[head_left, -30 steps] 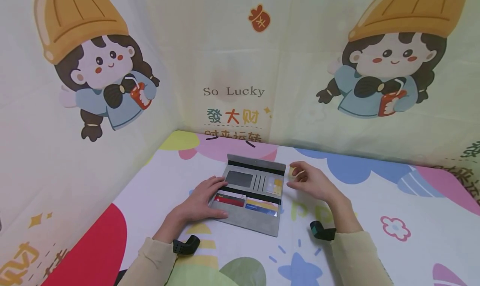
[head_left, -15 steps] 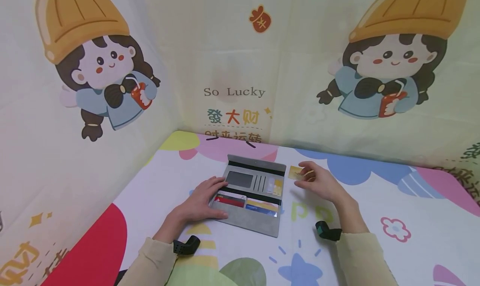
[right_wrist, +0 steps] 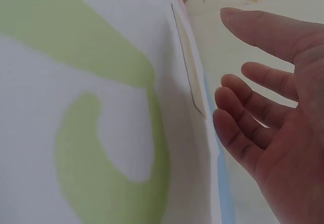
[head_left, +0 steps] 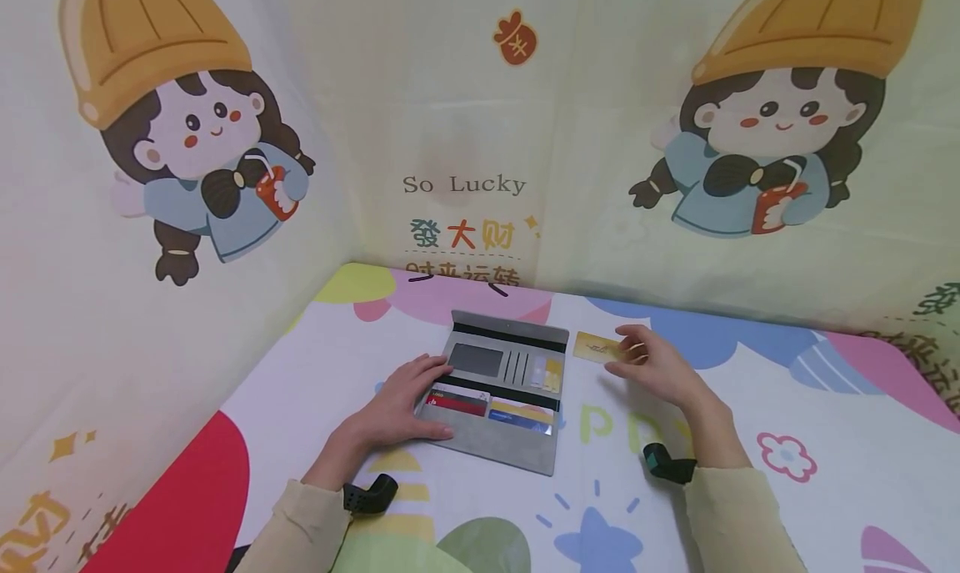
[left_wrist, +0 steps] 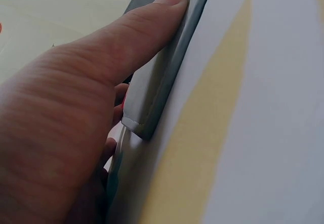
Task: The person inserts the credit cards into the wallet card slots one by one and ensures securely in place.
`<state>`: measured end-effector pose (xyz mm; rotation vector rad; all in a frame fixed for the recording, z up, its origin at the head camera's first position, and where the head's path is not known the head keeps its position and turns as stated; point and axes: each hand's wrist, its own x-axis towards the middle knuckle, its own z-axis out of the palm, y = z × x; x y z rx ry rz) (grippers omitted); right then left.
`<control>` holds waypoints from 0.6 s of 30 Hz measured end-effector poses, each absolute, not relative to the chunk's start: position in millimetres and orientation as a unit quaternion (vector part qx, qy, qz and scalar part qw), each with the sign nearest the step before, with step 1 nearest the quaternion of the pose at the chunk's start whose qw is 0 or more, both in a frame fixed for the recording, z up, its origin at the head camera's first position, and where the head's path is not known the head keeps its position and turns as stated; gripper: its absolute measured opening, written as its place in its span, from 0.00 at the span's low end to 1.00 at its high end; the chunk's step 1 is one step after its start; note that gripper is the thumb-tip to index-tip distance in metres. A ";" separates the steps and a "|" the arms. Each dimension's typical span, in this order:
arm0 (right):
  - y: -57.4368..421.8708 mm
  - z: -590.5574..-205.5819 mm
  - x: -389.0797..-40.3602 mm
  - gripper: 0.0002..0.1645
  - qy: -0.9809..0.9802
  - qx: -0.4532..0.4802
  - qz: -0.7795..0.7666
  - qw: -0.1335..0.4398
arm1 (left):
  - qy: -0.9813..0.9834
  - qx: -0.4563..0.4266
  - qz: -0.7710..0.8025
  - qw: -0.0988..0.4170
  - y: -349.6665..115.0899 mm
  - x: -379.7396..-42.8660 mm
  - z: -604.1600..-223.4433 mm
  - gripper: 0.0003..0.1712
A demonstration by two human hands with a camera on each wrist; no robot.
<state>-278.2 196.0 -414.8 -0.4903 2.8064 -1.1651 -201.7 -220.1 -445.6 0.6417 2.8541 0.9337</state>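
Note:
A grey wallet (head_left: 491,458) lies unfolded on the table. Its lower pockets hold a red card (head_left: 457,404) and a blue card (head_left: 521,418), and a yellow-and-white card (head_left: 552,374) sits at the upper right. My left hand (head_left: 397,396) rests on the wallet's left side; in the left wrist view the straight thumb (left_wrist: 147,29) presses its edge. Flat on the table, right of the wallet, is a gold card (head_left: 595,346). My right hand (head_left: 660,369) hovers at that card's right end with fingers loosely bent, and the right wrist view shows nothing between them.
The table is covered by a colourful printed cloth (head_left: 750,406). Behind and to the left rise cream cloth walls (head_left: 450,81) with cartoon prints. Each wrist wears a black camera mount, one on the left (head_left: 371,495) and one on the right (head_left: 667,464).
My right hand has moved to the right, away from the wallet, and more of the gold card shows beneath it. My left hand and the wallet have stayed in place.

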 end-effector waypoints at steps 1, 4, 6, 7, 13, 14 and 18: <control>197.3 -414.8 -278.4 0.40 0.913 -0.155 -0.377 0.032 | 0.929 0.209 0.304 0.036 -220.0 -201.8 -445.6 0.54; 200.5 -414.4 -278.2 0.41 0.916 -0.145 -0.371 0.032 | 0.929 0.205 0.307 0.040 -219.2 -201.7 -445.7 0.54; 202.2 -414.9 -278.3 0.41 0.918 -0.141 -0.370 0.031 | 0.928 0.202 0.309 0.042 -218.5 -201.6 -445.7 0.54; 202.9 -415.2 -278.5 0.41 0.918 -0.140 -0.369 0.030 | 0.929 0.201 0.309 0.042 -218.1 -201.5 -445.7 0.54; 206.5 -418.9 -279.9 0.40 0.917 -0.141 -0.373 0.027 | 0.929 0.199 0.311 0.039 -217.1 -201.5 -444.8 0.54; 207.0 -419.5 -280.2 0.40 0.917 -0.140 -0.373 0.028 | 0.929 0.198 0.311 0.040 -217.1 -201.5 -444.8 0.54; 208.5 -422.2 -282.0 0.41 0.919 -0.136 -0.369 0.031 | 0.929 0.195 0.311 0.043 -217.1 -201.5 -445.0 0.54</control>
